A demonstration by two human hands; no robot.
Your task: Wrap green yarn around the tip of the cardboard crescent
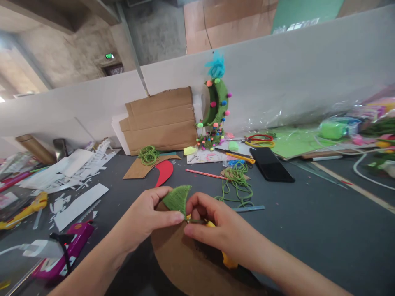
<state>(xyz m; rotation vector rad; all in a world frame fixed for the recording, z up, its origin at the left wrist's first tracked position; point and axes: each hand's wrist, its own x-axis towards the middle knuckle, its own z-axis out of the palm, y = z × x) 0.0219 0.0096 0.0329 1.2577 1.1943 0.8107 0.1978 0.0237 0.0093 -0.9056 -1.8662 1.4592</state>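
My left hand [145, 218] pinches a curved cardboard piece [188, 263] near its tip, which is wrapped in green yarn [177, 198]. My right hand [212, 226] is closed beside it, fingers pinching the green yarn strand against the piece; a yellow tool [228, 260] shows under that palm. Loose green yarn [236, 183] trails away over the grey table [324, 230] just beyond my right hand.
A green crescent model with coloured pompoms [216, 107] stands at the back by a cardboard sheet [160, 121]. A black phone [270, 164], scissors [259, 140], a yellow cutter [239, 156], a red crescent [163, 172] and a yarn coil [148, 154] lie around. White foam scraps [77, 168] and a magenta glue gun [66, 246] are on the left.
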